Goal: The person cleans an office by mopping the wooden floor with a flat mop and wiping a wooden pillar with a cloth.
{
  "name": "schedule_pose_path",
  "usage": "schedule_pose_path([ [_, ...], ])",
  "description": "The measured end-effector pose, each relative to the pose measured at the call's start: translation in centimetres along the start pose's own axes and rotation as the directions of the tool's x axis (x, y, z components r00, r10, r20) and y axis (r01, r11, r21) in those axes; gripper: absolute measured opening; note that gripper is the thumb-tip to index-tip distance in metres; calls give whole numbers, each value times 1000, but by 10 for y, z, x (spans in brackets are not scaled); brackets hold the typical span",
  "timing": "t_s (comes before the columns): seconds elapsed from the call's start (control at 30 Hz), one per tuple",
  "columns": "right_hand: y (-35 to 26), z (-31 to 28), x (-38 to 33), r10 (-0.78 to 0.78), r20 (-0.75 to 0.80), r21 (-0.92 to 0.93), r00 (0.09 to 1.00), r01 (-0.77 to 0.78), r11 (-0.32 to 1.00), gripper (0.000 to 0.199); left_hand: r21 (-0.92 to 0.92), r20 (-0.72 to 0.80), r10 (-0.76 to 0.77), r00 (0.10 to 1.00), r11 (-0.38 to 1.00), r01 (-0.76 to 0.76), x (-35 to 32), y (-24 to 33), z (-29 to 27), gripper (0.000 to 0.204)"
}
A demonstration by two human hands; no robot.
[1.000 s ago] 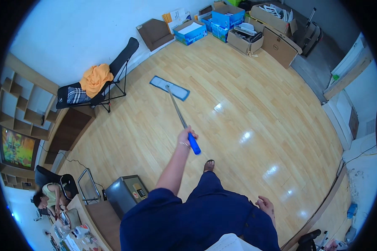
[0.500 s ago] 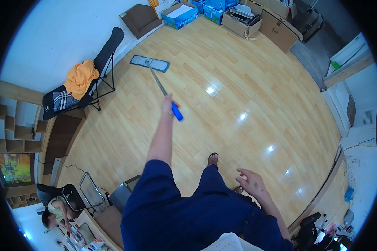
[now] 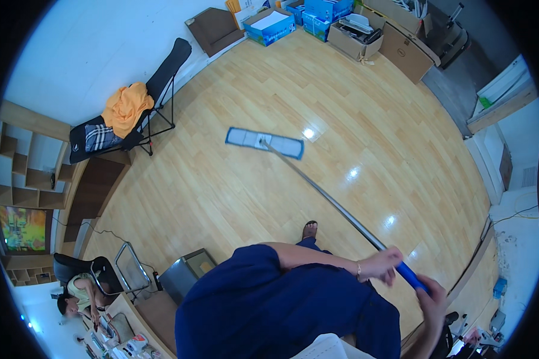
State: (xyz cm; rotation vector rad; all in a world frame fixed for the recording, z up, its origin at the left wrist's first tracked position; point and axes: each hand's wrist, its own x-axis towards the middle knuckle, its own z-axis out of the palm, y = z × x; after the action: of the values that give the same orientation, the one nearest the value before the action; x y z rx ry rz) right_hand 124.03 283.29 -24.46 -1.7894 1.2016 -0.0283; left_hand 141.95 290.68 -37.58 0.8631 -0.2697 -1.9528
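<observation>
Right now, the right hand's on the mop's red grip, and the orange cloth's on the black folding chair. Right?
Not red: the head view shows the right hand on the blue grip of the mop, orange cloth on the black folding chair.

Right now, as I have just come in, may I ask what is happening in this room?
A person holds a flat mop: the left hand is where the blue grip meets the metal pole, the right hand at the grip's end. The mop's pad is out in front, over the wooden floor. Another person sits at the lower left.
</observation>
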Motion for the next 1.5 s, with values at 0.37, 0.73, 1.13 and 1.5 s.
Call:
schedule_pose_path([
  [0.37,-56,-63,-57,269,-154,-489,951,-310,816,38,914,386,11,922,132,-384,63,-3,-59,26],
  [0.73,-57,26,52,83,123,-358,989,-33,933,42,988,127,90,988,-100,-118,45,32,-198,26],
  [1.13,-70,271,203,-271,460,-151,846,375,915,31,770,-537,523,662,-17,638,-86,77,-426,26],
  [1.5,19,173,100,-106,490,-323,865,294,900,42,732,-478,475,739,-249,634,-22,-24,-330,12],
])
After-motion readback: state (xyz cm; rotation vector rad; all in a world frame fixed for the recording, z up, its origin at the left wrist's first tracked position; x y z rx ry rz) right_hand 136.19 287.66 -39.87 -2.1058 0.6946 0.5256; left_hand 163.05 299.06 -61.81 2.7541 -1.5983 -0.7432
